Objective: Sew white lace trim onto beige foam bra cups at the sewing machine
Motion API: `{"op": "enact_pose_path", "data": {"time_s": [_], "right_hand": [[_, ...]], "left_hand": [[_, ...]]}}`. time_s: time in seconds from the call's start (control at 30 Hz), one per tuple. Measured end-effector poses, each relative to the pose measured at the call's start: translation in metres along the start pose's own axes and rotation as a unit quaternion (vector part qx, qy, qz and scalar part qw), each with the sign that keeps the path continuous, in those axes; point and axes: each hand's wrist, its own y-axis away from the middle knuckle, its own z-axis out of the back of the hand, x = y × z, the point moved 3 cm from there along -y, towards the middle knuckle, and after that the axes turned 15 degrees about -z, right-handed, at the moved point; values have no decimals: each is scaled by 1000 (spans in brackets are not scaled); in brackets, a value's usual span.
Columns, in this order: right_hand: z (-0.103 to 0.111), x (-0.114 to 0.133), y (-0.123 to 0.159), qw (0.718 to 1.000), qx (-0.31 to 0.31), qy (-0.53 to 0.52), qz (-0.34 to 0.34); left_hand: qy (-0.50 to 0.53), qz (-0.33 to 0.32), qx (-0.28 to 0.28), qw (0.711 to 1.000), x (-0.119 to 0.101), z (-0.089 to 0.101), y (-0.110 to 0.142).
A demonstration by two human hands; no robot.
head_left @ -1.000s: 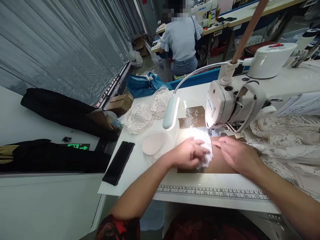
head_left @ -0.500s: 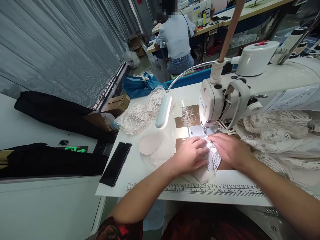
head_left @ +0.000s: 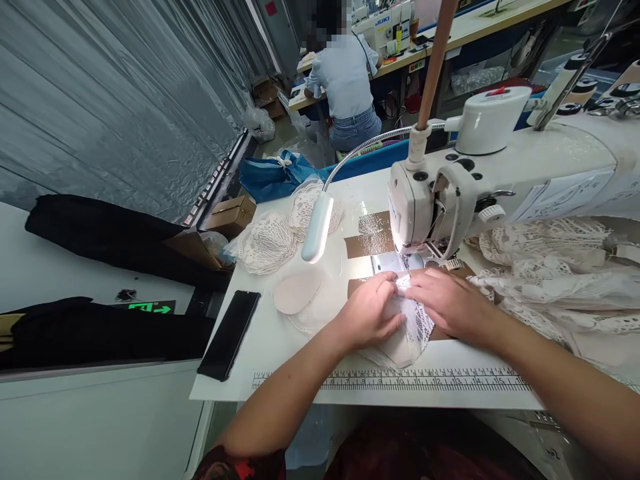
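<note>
A piece of white lace fabric (head_left: 418, 323) with a pale beige lining lies on the sewing machine bed, its far edge just in front of the needle area. My left hand (head_left: 371, 312) grips its left side, fingers curled and thumb toward me. My right hand (head_left: 449, 301) has its fingers pressed together on the right edge of the lace, close to the other hand's fingertips. The white sewing machine (head_left: 425, 193) stands directly beyond both hands. The fingers partly hide the fabric, and its edge at the presser foot is hard to make out.
Lace cups (head_left: 267, 243) lie at the back left below a lamp (head_left: 317, 228). A beige oval pad (head_left: 299, 292) and a black phone (head_left: 229, 335) lie left. Lace pieces (head_left: 560, 287) are heaped right. A ruler strip (head_left: 400, 381) lines the front edge. Another person (head_left: 345, 80) sits beyond.
My left fingers have drawn back and curled more, uncovering lace between the hands. My right hand stays on the lace's right edge. The whole view has shifted slightly.
</note>
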Motion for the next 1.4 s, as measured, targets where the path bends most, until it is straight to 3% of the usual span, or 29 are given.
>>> {"op": "enact_pose_path", "data": {"time_s": [0.17,0.3,0.5,0.73,0.93,1.2,1.4], "right_hand": [[3,-7,1,998,-61,8,-19],[-1,-4,3,998,-25,-37,41],[-7,-13,4,995,-72,-5,-69],[-9,2,-2,983,-14,140,-119],[-8,1,-6,972,-21,168,-160],[-4,3,-10,972,-41,157,-169],[-4,-2,-6,985,-68,112,-116]], "left_hand": [[-4,-16,16,1000,1,1,-1],[-6,-18,17,1000,2,2,-1],[-54,-36,49,997,3,2,-2],[-124,-1,153,980,10,4,-12],[-146,10,174,974,17,6,-20],[-140,-37,180,973,32,10,-27],[-128,-63,173,975,40,16,-24]]}}
